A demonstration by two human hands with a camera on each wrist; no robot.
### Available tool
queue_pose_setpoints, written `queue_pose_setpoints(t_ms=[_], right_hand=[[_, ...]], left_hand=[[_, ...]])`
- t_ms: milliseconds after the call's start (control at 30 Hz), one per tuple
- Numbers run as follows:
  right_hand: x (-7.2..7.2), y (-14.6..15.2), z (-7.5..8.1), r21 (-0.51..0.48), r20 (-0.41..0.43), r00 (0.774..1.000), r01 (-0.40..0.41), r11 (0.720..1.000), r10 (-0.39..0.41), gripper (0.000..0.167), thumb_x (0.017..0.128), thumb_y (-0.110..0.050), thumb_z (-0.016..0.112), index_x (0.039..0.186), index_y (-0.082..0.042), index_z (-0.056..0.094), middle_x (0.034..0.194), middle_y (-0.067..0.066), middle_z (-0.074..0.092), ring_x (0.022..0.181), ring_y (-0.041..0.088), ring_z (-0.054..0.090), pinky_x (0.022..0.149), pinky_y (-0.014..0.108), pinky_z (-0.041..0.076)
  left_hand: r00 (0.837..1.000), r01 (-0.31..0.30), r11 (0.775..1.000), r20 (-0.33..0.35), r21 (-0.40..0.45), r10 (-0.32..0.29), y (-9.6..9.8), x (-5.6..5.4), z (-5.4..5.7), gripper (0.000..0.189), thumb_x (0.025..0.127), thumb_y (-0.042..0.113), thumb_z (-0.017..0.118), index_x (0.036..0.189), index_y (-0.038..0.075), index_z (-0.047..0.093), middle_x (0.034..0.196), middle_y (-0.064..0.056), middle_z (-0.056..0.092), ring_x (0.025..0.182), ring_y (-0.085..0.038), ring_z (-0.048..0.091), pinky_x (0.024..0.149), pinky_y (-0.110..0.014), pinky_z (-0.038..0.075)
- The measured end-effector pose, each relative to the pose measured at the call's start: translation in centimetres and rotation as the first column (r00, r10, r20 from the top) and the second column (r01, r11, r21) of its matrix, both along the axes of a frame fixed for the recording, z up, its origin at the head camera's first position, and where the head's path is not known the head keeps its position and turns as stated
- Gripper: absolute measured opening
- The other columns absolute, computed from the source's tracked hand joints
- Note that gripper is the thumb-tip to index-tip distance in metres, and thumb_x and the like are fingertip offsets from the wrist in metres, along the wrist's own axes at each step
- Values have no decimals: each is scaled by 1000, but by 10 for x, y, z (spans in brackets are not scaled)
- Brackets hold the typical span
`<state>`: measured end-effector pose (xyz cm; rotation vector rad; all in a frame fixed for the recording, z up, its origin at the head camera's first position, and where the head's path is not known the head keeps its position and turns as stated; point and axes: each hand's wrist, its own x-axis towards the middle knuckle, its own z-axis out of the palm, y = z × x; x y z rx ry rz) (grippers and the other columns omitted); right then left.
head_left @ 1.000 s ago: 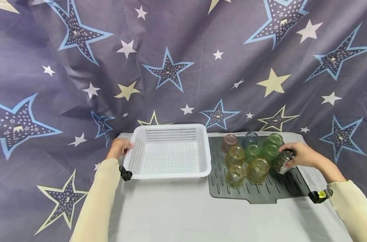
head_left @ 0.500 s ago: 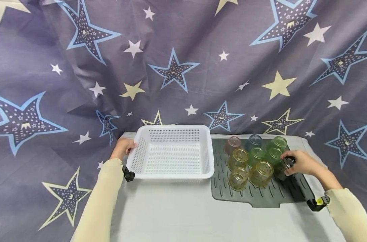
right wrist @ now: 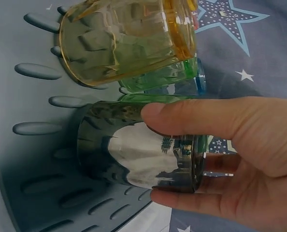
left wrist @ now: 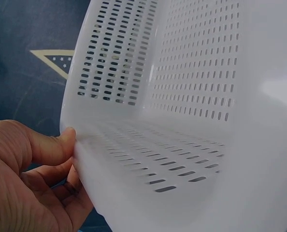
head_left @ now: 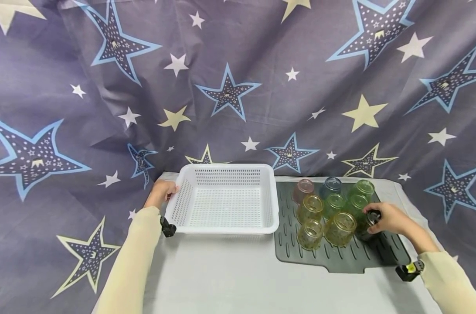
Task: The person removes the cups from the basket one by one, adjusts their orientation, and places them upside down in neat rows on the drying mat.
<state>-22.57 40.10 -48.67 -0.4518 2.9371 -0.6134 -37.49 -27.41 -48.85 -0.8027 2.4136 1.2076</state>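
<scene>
My left hand (head_left: 162,192) pinches the left rim of a white plastic basket (head_left: 272,226), thumb over the edge and fingers beneath it. The left wrist view shows that thumb on the rim of the slotted basket (left wrist: 93,111). On the right, my right hand (head_left: 391,219) grips a smoky grey glass (head_left: 364,233), thumb on one side and fingers on the other. In the right wrist view the grey glass (right wrist: 138,154) is upside down, its mouth end at the dark drying mat (head_left: 300,255). An amber glass (head_left: 341,229) and a green glass (head_left: 357,204) stand close beside it.
Amber, green, pink (head_left: 303,190) and blue (head_left: 331,186) glasses stand bottom up in a cluster on the mat. The basket holds nothing. A star-patterned curtain (head_left: 222,131) hangs behind the white-covered table (head_left: 238,279).
The grey glass has gone from tilted to upright on the mat, my right hand lowering with it. My left hand keeps its hold on the basket. The head view has shifted slightly.
</scene>
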Motion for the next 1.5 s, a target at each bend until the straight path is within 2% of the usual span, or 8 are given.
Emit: queue_pose_setpoints(t_ms=[133, 400, 633, 867, 1033, 1167, 1400, 1500], right_hand=[[1, 0, -3, -2, 17, 1000, 14, 1000, -14, 57, 57, -11, 95, 106, 2, 69, 97, 17, 73, 86, 26, 65, 74, 44, 54], [3, -1, -6, 6, 3, 1000, 18, 1000, -18, 56, 57, -10, 95, 105, 2, 69, 102, 23, 73, 89, 35, 67, 75, 47, 54], [1, -3, -5, 8, 9, 1000, 30, 1000, -30, 56, 59, -9, 94, 107, 5, 69, 96, 21, 72, 83, 28, 64, 70, 42, 52], [2, -5, -7, 5, 7, 1000, 26, 1000, -26, 57, 57, -9, 94, 107, 5, 69, 98, 23, 72, 83, 30, 65, 69, 43, 52], [3, -7, -7, 9, -11, 1000, 25, 1000, -25, 57, 57, -9, 94, 106, 5, 70, 97, 22, 72, 83, 32, 65, 70, 45, 53], [2, -8, -7, 10, 6, 999, 35, 999, -35, 57, 60, -8, 93, 109, 6, 69, 96, 23, 71, 82, 31, 64, 68, 44, 53], [1, -7, -10, 4, 10, 999, 35, 999, -35, 55, 60, -6, 93, 108, 6, 69, 94, 23, 71, 78, 27, 63, 65, 40, 52], [2, -8, -13, 14, -4, 999, 37, 999, -37, 56, 58, -7, 93, 107, 6, 69, 94, 24, 71, 79, 31, 64, 66, 42, 52]], left_hand=[[1000, 4, 1000, -3, -2, -4, 1, 1, 0, 40, 101, 11, 56, 130, -16, 48, 87, -8, 53, 63, -14, 51, 54, -23, 44], [1000, 12, 1000, 0, -6, -12, 1, 1, 0, 34, 101, 11, 56, 122, -15, 51, 83, -8, 53, 61, -14, 51, 54, -23, 44], [1000, -10, 1000, -29, -12, 9, 1, 2, 0, 36, 99, 11, 58, 123, -15, 53, 80, -7, 55, 62, -15, 52, 54, -24, 45], [999, -14, 1000, -35, -17, 13, 1, 4, -1, 34, 98, 11, 60, 119, -14, 55, 76, -5, 55, 60, -13, 53, 53, -22, 46], [999, -28, 1000, -37, -10, 27, 2, 4, -1, 36, 98, 11, 61, 122, -15, 54, 77, -5, 55, 60, -14, 53, 52, -22, 46], [998, -42, 999, -40, 2, 42, 3, 3, 0, 39, 98, 10, 61, 127, -15, 53, 81, -6, 55, 61, -14, 53, 53, -23, 45], [999, -37, 999, -30, -23, 36, 3, 4, -2, 38, 98, 10, 59, 126, -16, 57, 75, -5, 55, 57, -14, 51, 51, -23, 41], [999, -44, 999, -20, -26, 44, 3, 5, -2, 40, 98, 10, 58, 129, -16, 56, 80, -7, 56, 59, -15, 51, 52, -23, 41]])
